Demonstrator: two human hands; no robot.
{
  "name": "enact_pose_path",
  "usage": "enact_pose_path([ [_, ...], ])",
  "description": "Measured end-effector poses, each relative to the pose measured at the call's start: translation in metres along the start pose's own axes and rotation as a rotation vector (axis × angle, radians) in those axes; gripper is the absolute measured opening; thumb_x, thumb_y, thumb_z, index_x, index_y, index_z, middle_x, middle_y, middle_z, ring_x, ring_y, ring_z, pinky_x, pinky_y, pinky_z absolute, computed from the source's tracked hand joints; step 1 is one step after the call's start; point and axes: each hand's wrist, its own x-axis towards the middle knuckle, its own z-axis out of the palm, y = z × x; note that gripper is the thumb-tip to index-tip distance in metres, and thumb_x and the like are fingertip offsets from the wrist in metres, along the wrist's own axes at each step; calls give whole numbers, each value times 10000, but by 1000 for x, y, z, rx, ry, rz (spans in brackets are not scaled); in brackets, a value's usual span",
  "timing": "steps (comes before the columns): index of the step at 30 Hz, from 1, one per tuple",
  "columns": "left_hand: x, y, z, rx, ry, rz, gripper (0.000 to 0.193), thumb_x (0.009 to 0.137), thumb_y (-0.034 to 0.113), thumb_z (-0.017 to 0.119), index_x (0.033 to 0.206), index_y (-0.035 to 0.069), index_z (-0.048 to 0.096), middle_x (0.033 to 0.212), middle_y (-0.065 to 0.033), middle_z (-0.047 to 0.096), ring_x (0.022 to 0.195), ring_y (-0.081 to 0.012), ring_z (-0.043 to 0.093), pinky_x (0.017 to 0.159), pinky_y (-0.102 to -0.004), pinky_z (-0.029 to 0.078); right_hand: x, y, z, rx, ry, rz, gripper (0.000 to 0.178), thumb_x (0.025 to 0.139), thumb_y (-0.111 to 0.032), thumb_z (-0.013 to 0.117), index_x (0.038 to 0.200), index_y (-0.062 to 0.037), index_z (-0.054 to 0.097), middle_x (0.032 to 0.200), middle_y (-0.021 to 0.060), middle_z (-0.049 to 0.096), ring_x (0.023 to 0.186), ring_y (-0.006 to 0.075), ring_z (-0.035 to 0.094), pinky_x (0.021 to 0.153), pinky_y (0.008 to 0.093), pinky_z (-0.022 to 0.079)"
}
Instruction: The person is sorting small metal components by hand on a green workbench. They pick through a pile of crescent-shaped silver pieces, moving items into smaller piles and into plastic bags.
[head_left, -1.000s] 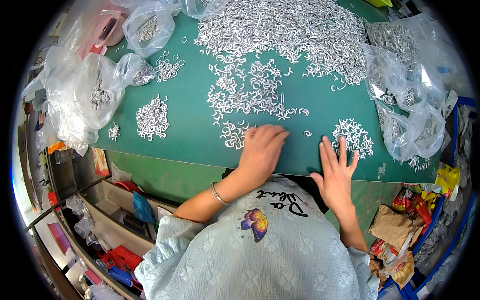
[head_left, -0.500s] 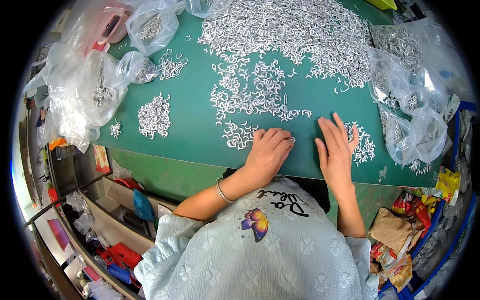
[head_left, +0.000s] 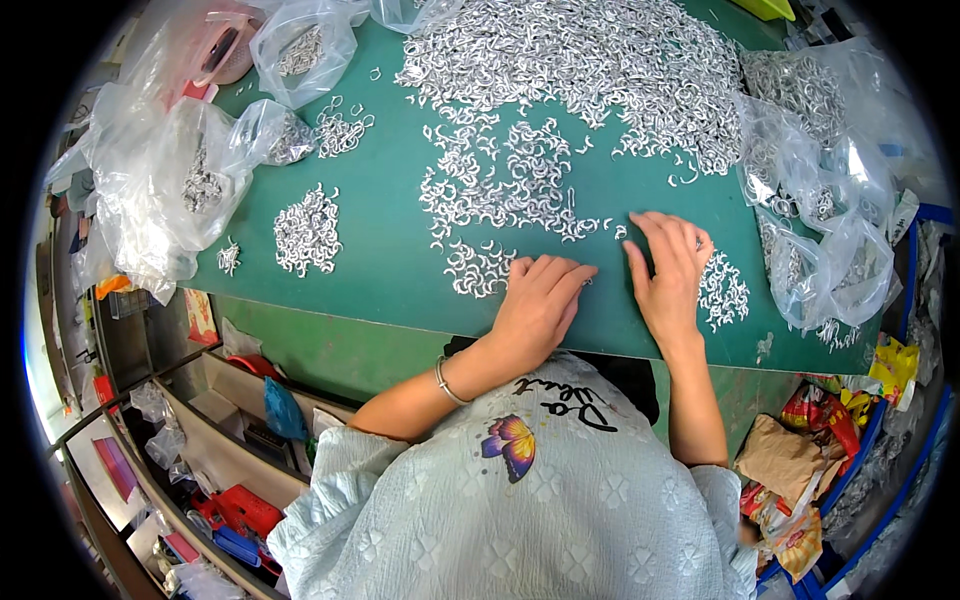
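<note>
On the green tabletop, small curved silver metal pieces lie in heaps. My left hand (head_left: 543, 305) rests beside a small group of pieces (head_left: 478, 270). Its fingers are pinched together, with a bit of a curved metal piece (head_left: 588, 282) showing at the tips. My right hand (head_left: 668, 268) hovers to the right, thumb and forefinger apart. Just off those two fingertips lies a single loose piece (head_left: 620, 232). A small shiny spot shows by its outer fingers; I cannot tell what it is. Beside that hand is another small pile (head_left: 722, 290).
A large heap of pieces (head_left: 580, 60) covers the far middle, with a looser spread (head_left: 500, 185) before it. Clear plastic bags of metal parts stand left (head_left: 150, 180) and right (head_left: 840, 200). A round pile (head_left: 308, 232) sits left. Drawers (head_left: 230, 410) are below left.
My right hand has shifted slightly left, its spread fingers now bent, with thumb and forefinger near a loose piece. My left hand stays almost in place, its fingertips slightly farther right.
</note>
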Motion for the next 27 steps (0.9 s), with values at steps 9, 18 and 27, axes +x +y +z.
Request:
enact_pose_path([
  [9,-2,2,-1,1,18,-6,323,777,-44,669,1078,64,629,991,-56,599,892,-228,567,808,-376,356,-1,1,-1,28,-3,12,209,784,-37,716,976,-55,636,963,40,623,929,236,564,877,406,347],
  [18,5,-1,7,-15,88,-25,248,790,-40,680,1011,56,624,949,-53,624,867,-232,579,774,-362,370,-7,-12,-12,200,27,53,198,771,11,709,957,-39,662,882,62,632,864,243,571,807,365,380],
  [27,2,-2,3,-69,73,-59,291,785,-76,660,1042,53,621,983,-59,640,893,-233,591,783,-358,377,-17,-16,-17,187,-63,89,214,751,-39,750,952,-41,675,888,69,628,857,249,561,786,373,392],
])
